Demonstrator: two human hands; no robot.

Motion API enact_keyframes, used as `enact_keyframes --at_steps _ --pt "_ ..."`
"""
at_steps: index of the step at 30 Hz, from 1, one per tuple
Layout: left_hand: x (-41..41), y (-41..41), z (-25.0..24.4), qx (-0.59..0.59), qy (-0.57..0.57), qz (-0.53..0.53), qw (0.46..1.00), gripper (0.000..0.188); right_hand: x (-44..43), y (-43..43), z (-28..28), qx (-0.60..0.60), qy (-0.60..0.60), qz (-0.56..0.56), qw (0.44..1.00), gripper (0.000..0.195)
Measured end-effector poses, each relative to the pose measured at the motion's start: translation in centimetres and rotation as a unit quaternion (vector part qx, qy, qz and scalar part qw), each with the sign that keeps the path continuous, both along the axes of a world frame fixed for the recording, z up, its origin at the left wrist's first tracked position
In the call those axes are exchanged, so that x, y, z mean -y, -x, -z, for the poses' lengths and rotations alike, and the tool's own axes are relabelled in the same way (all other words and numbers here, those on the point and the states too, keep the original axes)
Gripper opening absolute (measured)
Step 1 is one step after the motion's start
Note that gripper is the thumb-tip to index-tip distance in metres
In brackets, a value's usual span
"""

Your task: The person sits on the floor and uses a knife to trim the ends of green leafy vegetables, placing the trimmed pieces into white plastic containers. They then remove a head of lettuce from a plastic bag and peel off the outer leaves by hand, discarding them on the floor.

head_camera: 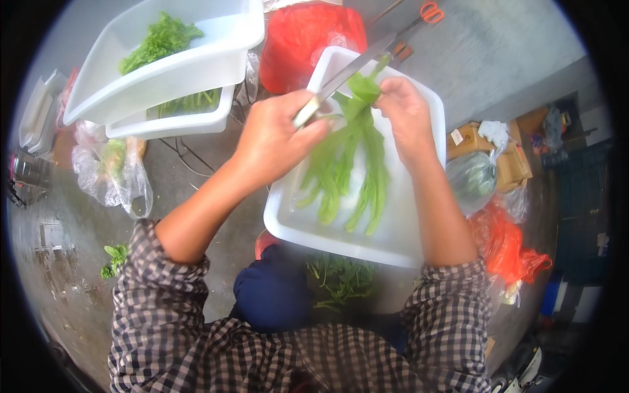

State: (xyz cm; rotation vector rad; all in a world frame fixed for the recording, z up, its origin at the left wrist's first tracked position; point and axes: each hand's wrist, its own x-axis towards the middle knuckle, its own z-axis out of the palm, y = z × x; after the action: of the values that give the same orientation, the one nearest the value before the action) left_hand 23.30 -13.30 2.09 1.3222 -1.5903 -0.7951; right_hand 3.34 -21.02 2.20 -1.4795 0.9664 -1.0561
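My left hand [272,135] grips the pale handle of a knife [356,65], its long blade slanting up and to the right, behind the leaves' upper end. Left thumb and fingertips are close to the leaves; whether they touch is unclear. In my right hand [409,113], pinched between thumb and fingers, is the upper end of a bunch of long green leaves [362,132]. The leaves hang down, somewhat blurred, over a white plastic tub [339,248]. Its pale floor shows around them.
Stacked white tubs [162,93] at upper left hold curly lettuce [159,42] and stalks. Behind my tub sit a red plastic bag [309,42] and orange-handled scissors [431,13]. Bagged vegetables [469,174] and cardboard boxes [513,167] stand right. Loose greens [341,282] lie below the tub.
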Motion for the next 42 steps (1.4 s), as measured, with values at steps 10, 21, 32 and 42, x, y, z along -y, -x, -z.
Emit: enact_keyframes --at_steps 10,21,32,42 --pt "3.2 4.0 -1.1 -0.177 0.026 -0.040 0.983 0.021 -1.4 0.3 -2.2 -0.071 0.158 0.031 0.984 0.035" --pt "2.2 4.0 -3.3 -0.354 -0.010 -0.014 0.935 0.016 -2.9 -0.1 -1.3 -0.147 0.211 0.069 0.964 0.032" --pt "1.0 4.2 -3.8 -0.362 0.019 -0.068 0.930 0.018 -3.9 1.8 -3.8 -0.012 -0.059 -0.071 0.996 0.023" --pt "-1.5 3.6 -3.1 -0.111 0.054 -0.023 0.992 0.015 -6.1 0.7 -6.3 0.062 -0.091 -0.095 0.989 0.032"
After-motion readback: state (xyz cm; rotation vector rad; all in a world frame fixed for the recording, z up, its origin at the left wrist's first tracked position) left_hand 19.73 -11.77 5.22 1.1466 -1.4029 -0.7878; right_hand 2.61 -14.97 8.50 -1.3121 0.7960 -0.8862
